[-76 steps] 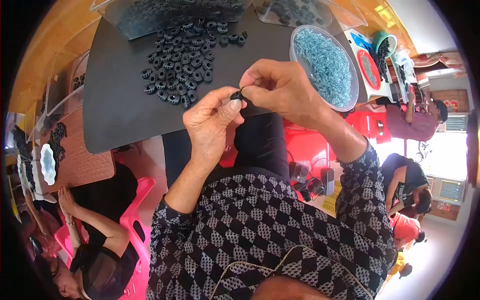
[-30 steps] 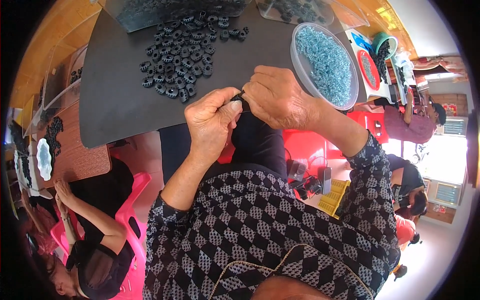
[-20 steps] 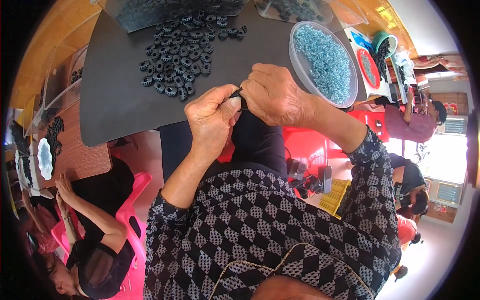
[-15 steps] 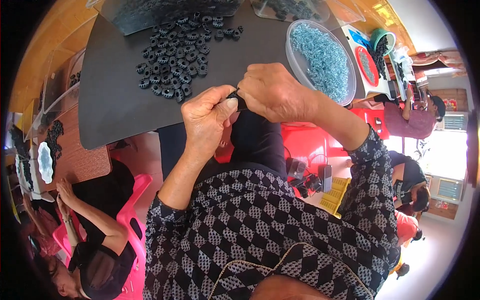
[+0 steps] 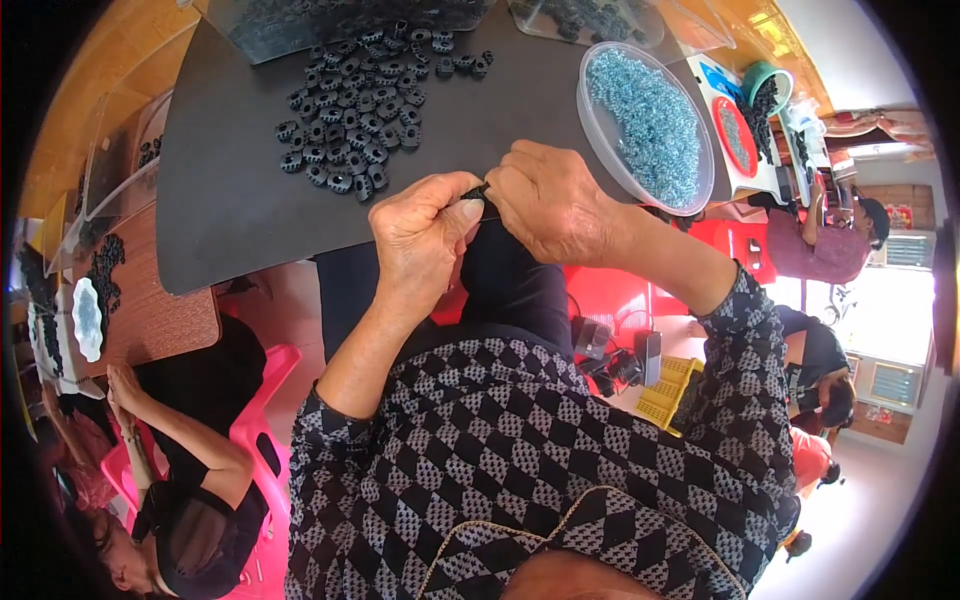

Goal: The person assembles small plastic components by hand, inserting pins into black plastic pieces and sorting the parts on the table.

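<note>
Between the thumb and fingers of my left hand (image 5: 425, 225) is a small black hair claw clip (image 5: 477, 192), mostly covered by the fingers. My right hand (image 5: 548, 200) is closed in a pinch right beside it, its fingertips at the clip's right end; what they grip is hidden. Both hands are just above the near edge of the dark table. Beyond them lies a loose pile of black toothed clip pieces (image 5: 352, 125). To the right, a round clear plastic tub (image 5: 592, 125) holds a heap of tiny shiny blue springs (image 5: 645, 125).
Clear bins (image 5: 360, 25) with black pieces stand at the table's far side. A red dish (image 5: 738, 135) and a green basket (image 5: 768, 75) are farther right. At left, a co-worker (image 5: 200, 480) sits by a brown table (image 5: 170, 320). A yellow crate (image 5: 668, 392) is below right.
Both hands have shifted very slightly right, still together at the clip. The right fingertips have drawn slightly back, showing more of the clip's end. The pile looks the same.
</note>
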Tool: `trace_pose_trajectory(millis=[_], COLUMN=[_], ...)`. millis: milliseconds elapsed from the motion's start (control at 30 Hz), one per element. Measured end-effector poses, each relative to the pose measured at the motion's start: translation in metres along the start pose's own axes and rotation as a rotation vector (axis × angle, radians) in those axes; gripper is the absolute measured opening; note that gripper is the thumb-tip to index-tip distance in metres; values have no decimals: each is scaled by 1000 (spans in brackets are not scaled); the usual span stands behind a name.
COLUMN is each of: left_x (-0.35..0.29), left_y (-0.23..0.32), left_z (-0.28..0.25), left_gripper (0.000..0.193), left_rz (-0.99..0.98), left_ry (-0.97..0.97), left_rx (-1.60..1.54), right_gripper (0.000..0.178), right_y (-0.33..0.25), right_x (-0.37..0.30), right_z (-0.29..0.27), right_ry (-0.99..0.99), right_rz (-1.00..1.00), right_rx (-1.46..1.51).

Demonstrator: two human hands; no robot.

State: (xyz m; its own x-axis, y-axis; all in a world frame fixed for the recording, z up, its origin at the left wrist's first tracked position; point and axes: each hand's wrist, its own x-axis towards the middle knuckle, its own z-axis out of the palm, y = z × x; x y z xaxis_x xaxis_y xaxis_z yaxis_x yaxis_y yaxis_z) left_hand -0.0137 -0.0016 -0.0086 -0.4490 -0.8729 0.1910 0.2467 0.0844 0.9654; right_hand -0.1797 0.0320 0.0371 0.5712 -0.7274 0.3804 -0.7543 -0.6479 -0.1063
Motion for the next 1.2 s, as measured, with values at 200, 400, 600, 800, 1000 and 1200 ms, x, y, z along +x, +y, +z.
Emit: trace_pose_trajectory(millis=[200, 400, 600, 800, 1000, 1200], left_x=[3, 8, 11, 14, 17, 17], left_y=[5, 10, 15, 14, 14, 15], left_z=[-1, 2, -3, -11, -17, -15], left_gripper=[11, 11, 12, 17, 20, 20], left_rz=[-141, -207, -256, -250, -293, -305], left_ry=[-26, -6, 8, -65, -146, -196], left_rx=[-117, -194, -212, -309, -246, -254], right_gripper=[16, 23, 25, 30, 29, 32], right_y=[-3, -11, -8, -3, 3, 3], right_x=[3, 7, 10, 11, 7, 7], right_z=[-9, -2, 8, 9, 5, 8], right_ry=[-51, 96, 128, 196, 164, 139], right_rz=[106, 131, 127, 175, 169, 166], right_rx=[96, -133, -248, -52, 23, -19])
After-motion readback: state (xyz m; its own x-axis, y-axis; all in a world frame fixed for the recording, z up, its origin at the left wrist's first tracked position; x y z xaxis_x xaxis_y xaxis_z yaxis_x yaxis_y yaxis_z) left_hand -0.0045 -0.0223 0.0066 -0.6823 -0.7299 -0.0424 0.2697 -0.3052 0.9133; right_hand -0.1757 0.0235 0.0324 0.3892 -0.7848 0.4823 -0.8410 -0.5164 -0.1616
